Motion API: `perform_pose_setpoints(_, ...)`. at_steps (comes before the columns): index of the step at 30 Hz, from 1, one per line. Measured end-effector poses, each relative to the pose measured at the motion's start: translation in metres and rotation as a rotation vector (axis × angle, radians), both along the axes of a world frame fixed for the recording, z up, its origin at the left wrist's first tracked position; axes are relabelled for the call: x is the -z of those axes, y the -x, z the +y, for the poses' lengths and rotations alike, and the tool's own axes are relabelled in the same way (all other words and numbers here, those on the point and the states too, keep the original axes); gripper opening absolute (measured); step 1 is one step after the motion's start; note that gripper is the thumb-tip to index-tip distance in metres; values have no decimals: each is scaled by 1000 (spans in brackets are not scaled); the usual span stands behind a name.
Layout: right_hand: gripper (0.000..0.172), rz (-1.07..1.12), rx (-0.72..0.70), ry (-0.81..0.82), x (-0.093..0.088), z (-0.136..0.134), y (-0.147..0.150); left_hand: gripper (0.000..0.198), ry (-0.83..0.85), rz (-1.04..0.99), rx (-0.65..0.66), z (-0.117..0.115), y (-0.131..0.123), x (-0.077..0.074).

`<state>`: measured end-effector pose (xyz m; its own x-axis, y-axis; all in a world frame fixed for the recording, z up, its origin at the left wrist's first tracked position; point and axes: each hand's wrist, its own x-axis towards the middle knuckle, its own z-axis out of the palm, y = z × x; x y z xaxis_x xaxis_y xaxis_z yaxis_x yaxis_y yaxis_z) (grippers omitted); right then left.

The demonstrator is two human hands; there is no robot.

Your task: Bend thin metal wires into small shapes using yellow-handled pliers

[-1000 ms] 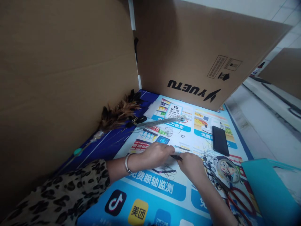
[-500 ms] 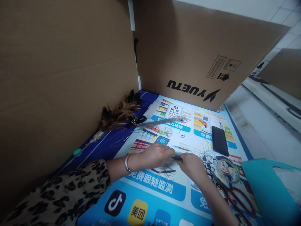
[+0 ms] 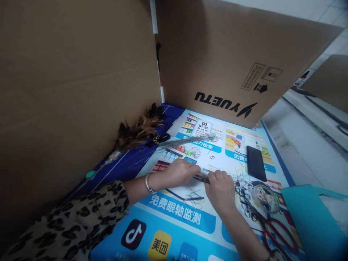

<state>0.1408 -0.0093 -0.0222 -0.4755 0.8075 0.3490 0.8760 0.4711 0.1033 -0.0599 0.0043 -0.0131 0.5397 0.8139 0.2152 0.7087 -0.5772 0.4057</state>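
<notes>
My left hand (image 3: 178, 174), with a silver bangle on the wrist and a leopard-print sleeve, pinches one end of a thin dark stick-like piece (image 3: 202, 178). My right hand (image 3: 221, 190) is closed on its other end; the two hands meet over the printed poster mat (image 3: 174, 224). Just below the hands lies a thin dark rod with loose wire loops (image 3: 187, 197). A bundle of straight metal wires (image 3: 187, 140) lies further back.
A feather duster (image 3: 137, 132) lies along the left cardboard wall (image 3: 76, 90). A black phone (image 3: 256, 163), small black rings (image 3: 244, 192), a round picture disc (image 3: 265, 198) and red-handled scissors (image 3: 280, 233) sit to the right. A teal box (image 3: 312, 217) stands at the right edge.
Both hands have shifted slightly away from me, still pinching the dark piece between them; the rod with wire loops below them shows more.
</notes>
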Motion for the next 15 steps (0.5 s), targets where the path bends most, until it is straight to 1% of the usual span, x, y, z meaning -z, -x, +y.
perform_pose_setpoints(3, 12, 114, 13, 45, 4, 2, -3, 22, 98, -167, -131, 6, 3, -5)
perform_pose_setpoints(5, 11, 206, 29, 92, 9, 6, -6, 20, 166, -295, -176, 12, 6, -6)
perform_pose_setpoints(7, 9, 292, 47, 149, 13, 11, -10, 18, 224, -370, -167, 18, 8, -3)
perform_pose_setpoints(9, 10, 353, 68, 203, 17, 15, -12, 16, 247, -388, -131, 23, 10, 2)
perform_pose_setpoints(12, 12, 391, 87, 250, 19, 20, -14, 15, 266, -359, -88, 27, 10, 10)
perform_pose_setpoints(15, 11, 380, 86, 264, 19, 21, -14, 14, 295, -320, -75, 28, 9, 15)
